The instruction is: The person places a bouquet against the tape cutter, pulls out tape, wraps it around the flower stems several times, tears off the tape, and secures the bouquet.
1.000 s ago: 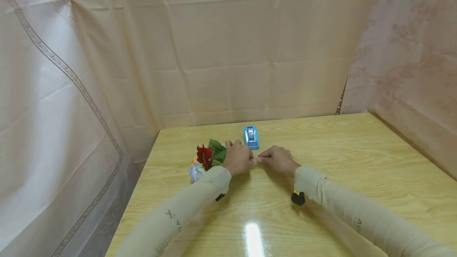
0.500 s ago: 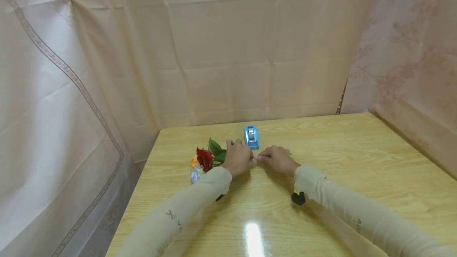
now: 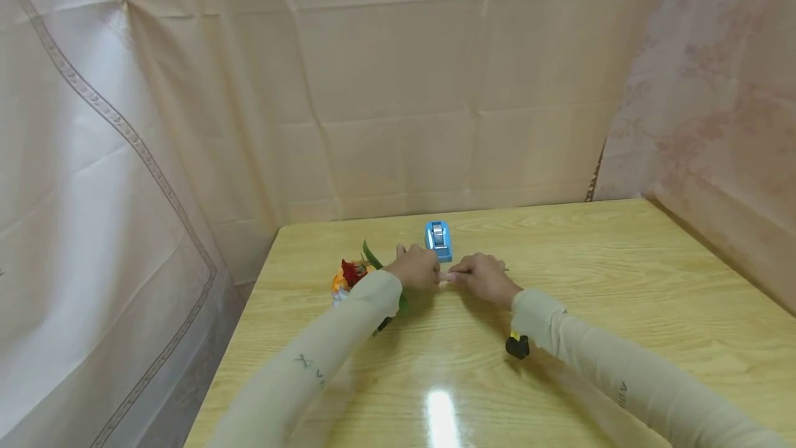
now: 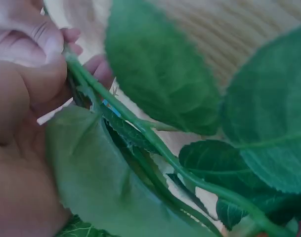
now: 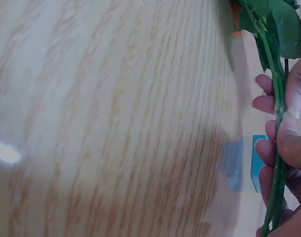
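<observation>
Leftmost: flower heads (image 3: 350,274) in red, orange and pale, partly behind the left sleeve (image 3: 329,344). Left hand (image 3: 415,268) next, thumb and fingers pinched tight on the green stems (image 5: 278,89) just below the leaves (image 4: 160,64). Between grips, a pale shiny patch (image 5: 279,109) on the stems, perhaps tape; too blurred to be sure. Blue tape dispenser (image 3: 438,241) just beyond the hands. Right hand (image 3: 488,278) likewise closed, thumb against curled fingers, same stems, ends poking out past it. Judged best: left pinch as anchor, stems side by side, right thumb pressing and turning in small bites, leaves kept out from under. Edges: table (image 3: 597,247) side edge near the blooms, so little slack leftward; dispenser bars outward reach, far edge behind it. Room to swing: nearer the body, and widest off to the right, its far side meeting the hanging cloth (image 3: 734,178).
</observation>
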Tool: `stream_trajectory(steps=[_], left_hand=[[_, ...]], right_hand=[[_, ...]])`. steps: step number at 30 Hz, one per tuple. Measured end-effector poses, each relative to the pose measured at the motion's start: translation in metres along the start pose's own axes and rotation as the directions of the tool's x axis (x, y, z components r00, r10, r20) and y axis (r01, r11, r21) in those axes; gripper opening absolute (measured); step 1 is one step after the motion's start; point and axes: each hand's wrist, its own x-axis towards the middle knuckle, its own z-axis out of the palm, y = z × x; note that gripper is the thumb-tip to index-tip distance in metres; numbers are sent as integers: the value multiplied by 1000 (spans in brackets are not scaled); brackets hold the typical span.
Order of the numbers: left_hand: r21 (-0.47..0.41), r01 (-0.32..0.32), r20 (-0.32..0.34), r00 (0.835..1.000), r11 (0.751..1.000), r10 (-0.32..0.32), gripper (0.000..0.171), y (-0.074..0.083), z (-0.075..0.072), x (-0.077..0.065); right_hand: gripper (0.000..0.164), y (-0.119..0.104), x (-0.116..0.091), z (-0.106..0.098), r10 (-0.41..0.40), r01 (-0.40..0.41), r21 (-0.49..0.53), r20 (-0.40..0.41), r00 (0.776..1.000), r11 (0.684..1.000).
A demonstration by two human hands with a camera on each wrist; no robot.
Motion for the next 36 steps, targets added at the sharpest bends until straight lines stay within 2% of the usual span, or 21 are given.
stream_trajectory(steps=[5,9,12,17,23,27,32,36], left_hand=[[-138,33,92,996,990,-20,32,-5,-1,8],[-121,24,98,995,992,-12,26,-6,-1,9],[-57,1,58,998,998,2,22,-4,-2,6],[43,-4,-42,999,999,5,36,1,1,1],[165,17,-148,989,986,8,38,7,12,0],[231,31,-204,979,973,18,35,10,16,-3],[212,27,-232,972,977,24,24,11,19,-6],[152,1,-196,980,988,29,24,5,20,0]], right_hand=[[15,3,0,2,-4,4,4,-14,1000,1000],[16,4,0,4,2,-2,4,-2,1000,1000],[17,2,1,4,2,-2,11,3,1000,1000],[21,2,3,1,-10,10,7,20,1000,1000],[26,4,3,-2,26,-30,32,107,994,999],[26,5,5,-2,42,-46,31,119,992,998],[19,7,7,0,36,-36,6,76,997,999],[17,9,7,2,26,-26,-11,37,999,1000]])
